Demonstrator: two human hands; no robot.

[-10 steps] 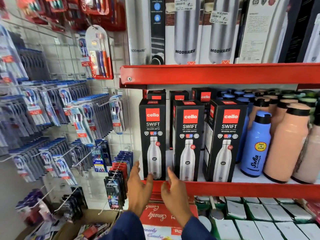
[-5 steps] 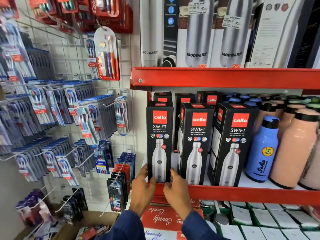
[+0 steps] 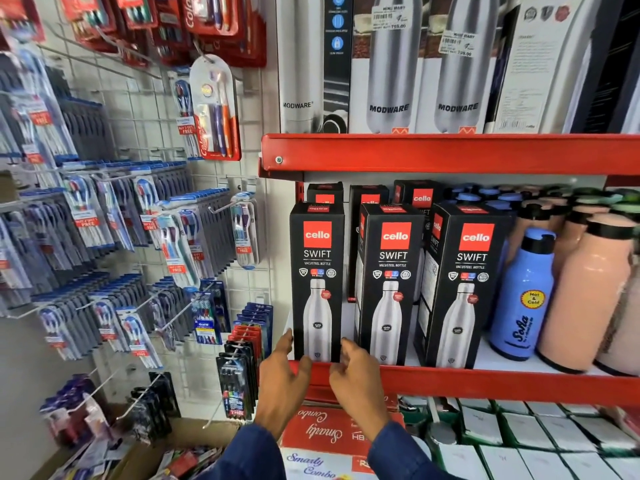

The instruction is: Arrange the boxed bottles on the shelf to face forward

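Both hands loosened since before: left hand [image 3: 282, 379] and right hand [image 3: 356, 379] flank leftmost boxed bottle [image 3: 317, 282] at red shelf [image 3: 485, 381] edge, fingers narrowly spread, contact unclear, rear boxes half hidden.

Black boxes [image 3: 317, 282] glossy card (light sheen); shelf edge [image 3: 450, 154] red painted metal.

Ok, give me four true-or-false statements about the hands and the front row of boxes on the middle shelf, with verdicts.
1. Three black boxes stand in the front row. True: left box, middle box, right box.
2. Both hands are at the middle box. False: the left hand and right hand flank the left box's base.
3. A blue bottle stands right of the boxes. True.
4. The left box lies on its side. False: it stands upright.
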